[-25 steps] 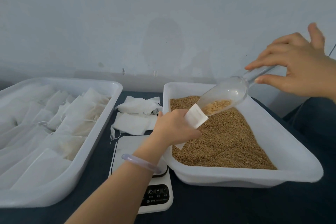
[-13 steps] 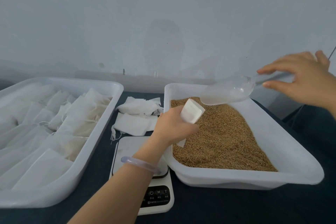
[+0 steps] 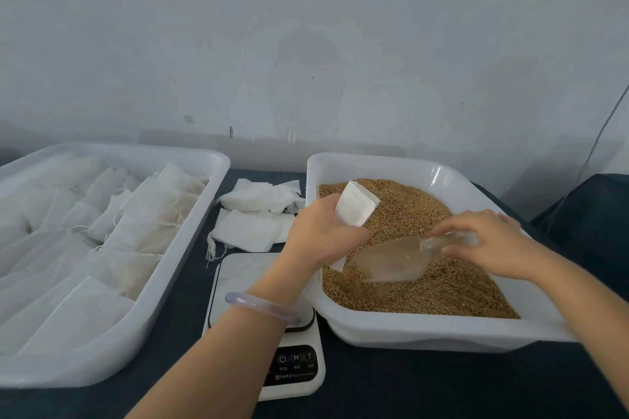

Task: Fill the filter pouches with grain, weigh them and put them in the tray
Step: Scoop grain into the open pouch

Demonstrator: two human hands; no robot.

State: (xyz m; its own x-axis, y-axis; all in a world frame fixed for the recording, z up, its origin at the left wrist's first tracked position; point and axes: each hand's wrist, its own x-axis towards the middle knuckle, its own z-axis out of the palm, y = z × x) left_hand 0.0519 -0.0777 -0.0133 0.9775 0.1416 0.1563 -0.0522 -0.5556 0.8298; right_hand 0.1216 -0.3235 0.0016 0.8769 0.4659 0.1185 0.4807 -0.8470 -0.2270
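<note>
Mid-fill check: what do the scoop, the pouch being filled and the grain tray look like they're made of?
The scoop looks like clear, hard plastic, slightly frosted; the grain shows through its bowl. The pouch is thin, matte and white, with crisp folded edges; it is probably filter paper or non-woven fabric, but I cannot tell which. The grain tray looks like smooth white moulded plastic, with a soft sheen on its rounded rim.

I see the tray point(image 3: 102, 367) at left, filled pouches point(image 3: 146, 214) in it; the scale point(image 3: 245, 269) stands between it and the grain tub point(image 3: 425, 333); behind the scale lie seemingly empty pouches point(image 3: 245, 233); the scoop point(image 3: 391, 262) dips into the grain point(image 3: 442, 299), a pouch point(image 3: 355, 207) held just above it.
</note>
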